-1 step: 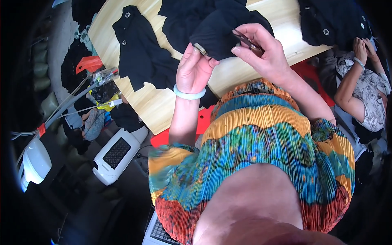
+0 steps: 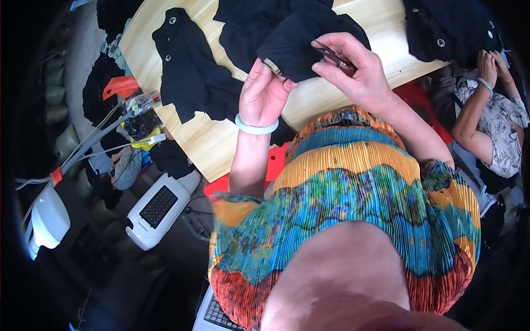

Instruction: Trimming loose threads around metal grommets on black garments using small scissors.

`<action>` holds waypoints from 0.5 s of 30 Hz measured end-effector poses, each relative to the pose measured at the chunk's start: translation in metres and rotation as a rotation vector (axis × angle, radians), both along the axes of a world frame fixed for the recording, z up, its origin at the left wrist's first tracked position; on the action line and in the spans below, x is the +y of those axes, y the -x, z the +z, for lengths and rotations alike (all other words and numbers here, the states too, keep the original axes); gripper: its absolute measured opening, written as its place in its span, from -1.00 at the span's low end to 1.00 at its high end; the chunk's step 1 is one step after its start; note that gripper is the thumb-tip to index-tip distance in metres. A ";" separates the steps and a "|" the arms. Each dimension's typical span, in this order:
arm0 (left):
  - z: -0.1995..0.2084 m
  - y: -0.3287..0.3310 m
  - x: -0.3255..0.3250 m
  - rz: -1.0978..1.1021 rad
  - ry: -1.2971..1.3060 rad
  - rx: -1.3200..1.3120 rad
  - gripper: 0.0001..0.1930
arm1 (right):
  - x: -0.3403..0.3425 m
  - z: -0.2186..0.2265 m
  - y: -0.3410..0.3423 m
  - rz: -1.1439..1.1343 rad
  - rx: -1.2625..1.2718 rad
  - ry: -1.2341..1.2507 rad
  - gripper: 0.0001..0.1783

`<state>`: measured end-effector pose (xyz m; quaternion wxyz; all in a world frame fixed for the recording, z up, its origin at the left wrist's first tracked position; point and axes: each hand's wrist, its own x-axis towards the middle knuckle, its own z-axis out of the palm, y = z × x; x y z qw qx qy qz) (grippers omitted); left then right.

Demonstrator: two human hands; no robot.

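My left hand pinches a pale ring beside black cloth, my right hand closing around dark snips; this seems a positioning step, next calling for steady fingers.

Left grip palm-up, curled — right grip curled opposite — both forearms forward.

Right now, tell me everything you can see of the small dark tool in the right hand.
The small dark tool is slim, with a glossy, brownish body, perhaps metal or hard plastic, narrowing to a thin end that points left and slightly up in the picture. The thumb and fingers of the right hand hold it, hiding part of it. Behind it in the view is black cloth; contact there cannot be told, nor can the tool's exact kind.
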<state>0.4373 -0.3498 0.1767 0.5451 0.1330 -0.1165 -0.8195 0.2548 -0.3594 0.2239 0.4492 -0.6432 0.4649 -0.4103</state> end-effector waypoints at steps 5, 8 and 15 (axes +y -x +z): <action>0.003 0.006 0.003 -0.069 0.025 0.069 -0.70 | -0.007 0.006 -0.008 0.193 -0.011 0.134 -0.73; -0.006 0.005 0.003 -0.120 0.043 0.055 -0.74 | -0.010 0.002 -0.013 0.199 0.075 0.281 -0.72; -0.003 0.011 0.004 -0.060 0.004 0.086 -0.70 | -0.011 0.001 -0.010 0.151 0.102 0.313 -0.81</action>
